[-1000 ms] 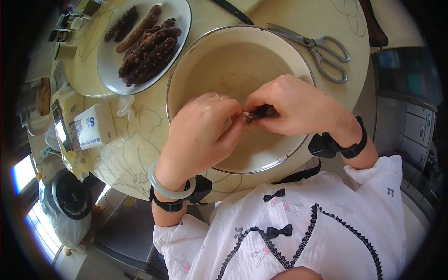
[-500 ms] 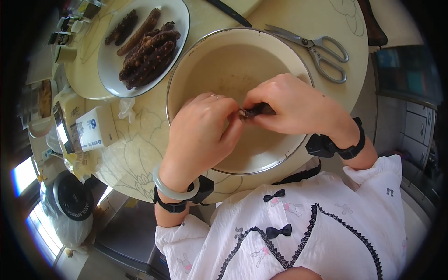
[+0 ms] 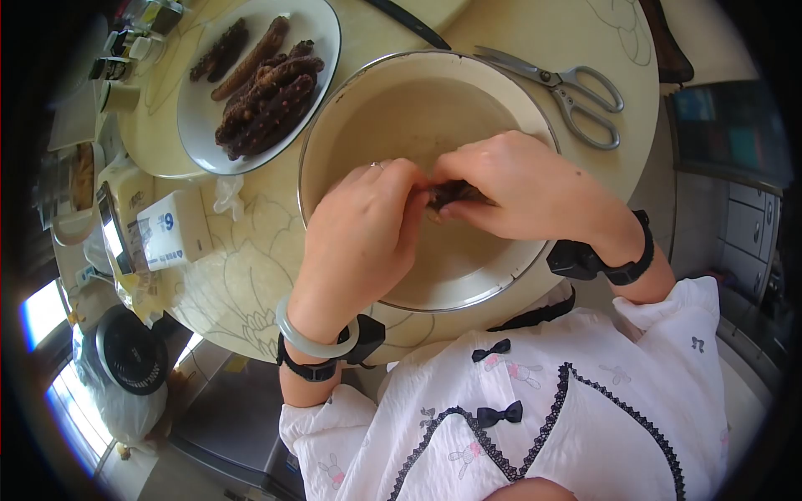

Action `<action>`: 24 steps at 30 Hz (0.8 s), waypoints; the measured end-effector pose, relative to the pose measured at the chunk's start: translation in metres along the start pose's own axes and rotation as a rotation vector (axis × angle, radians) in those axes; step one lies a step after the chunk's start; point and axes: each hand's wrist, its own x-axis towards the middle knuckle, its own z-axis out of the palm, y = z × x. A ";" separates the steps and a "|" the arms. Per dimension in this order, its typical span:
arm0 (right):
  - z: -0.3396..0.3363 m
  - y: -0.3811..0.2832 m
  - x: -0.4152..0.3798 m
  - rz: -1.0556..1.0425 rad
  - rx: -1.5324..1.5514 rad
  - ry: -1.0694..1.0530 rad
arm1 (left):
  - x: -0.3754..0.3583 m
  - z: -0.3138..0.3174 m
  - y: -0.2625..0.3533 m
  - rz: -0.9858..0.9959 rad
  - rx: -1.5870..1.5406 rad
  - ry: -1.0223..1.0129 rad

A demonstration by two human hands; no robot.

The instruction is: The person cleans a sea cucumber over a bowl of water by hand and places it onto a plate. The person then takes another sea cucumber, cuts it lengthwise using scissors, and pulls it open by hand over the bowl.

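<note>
Over a wide enamel basin [image 3: 468, 288] with cloudy water, my right hand [image 3: 510, 179] is closed round a dark sea cucumber [image 3: 455, 194], most of it hidden in the palm. My left hand [image 3: 359, 221] meets it from the other side, thumb and fingers pinched at the end of the sea cucumber; the exact contact is partly hidden. On a white plate [image 3: 194, 138] at the upper left lie several brown, bumpy sea cucumbers [image 3: 267, 104].
Metal scissors [image 3: 555, 81] lie past the basin's right rim, and a black-handled knife [image 3: 413, 23] rests at the top. A white tissue pack [image 3: 171, 230], a crumpled plastic scrap [image 3: 228, 198] and small jars [image 3: 146, 48] stand to the left.
My left fingers have shifted slightly up and closer to my right fingertips, and less of the sea cucumber's end shows. The right hand keeps its hold. Plate and scissors stay put.
</note>
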 end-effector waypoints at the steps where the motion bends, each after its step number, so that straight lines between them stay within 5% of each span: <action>1: 0.003 0.003 0.000 -0.037 0.035 0.076 | 0.000 0.001 -0.001 0.016 0.014 0.014; 8: 0.008 0.007 0.000 -0.160 -0.014 0.264 | 0.001 0.001 0.002 -0.038 -0.041 0.068; 24: 0.013 0.002 -0.001 -0.093 -0.007 0.285 | 0.000 -0.004 0.005 -0.059 -0.152 0.106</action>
